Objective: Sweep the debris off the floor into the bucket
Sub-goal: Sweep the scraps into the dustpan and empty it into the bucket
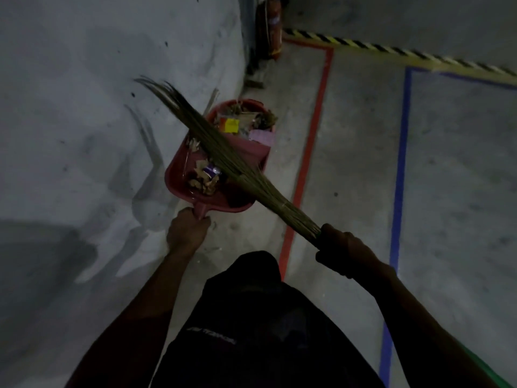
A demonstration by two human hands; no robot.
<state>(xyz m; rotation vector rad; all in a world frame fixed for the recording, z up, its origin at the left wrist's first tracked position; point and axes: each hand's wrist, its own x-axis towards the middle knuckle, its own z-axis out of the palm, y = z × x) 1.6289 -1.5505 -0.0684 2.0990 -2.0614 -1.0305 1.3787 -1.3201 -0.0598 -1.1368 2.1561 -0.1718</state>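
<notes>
**Dustpan over the bucket, broom across both**

We note the debris [205,179] first — dry leaves, cardboard scraps and a small purple wrapper heaped in the red dustpan [179,169], toward its handle end. The pan is held off the floor, its open front edge over the near rim of the red bucket [246,103], which stands on the concrete close against the grey wall [84,93]. The bucket already holds litter: a yellow-and-orange packet, pink paper, brown leaves.

The left hand [187,231] grips the dustpan's short handle, fingers curled tight around it. The right hand [340,247] is wrapped around the bound end of the stick broom [223,158], fingers closed on the bundle. The broom runs diagonally up and to the left, crossing the pan and the bucket's near edge — its thin tips fan out in front of the wall.

Further out we record a red floor line [310,147] just right of the bucket, a blue floor line [400,175] beyond it, and yellow-black hazard tape [391,50] across the far floor. A red fire extinguisher [272,26] stands at the wall's far corner. Light is dim; fine detail is blurred.
</notes>
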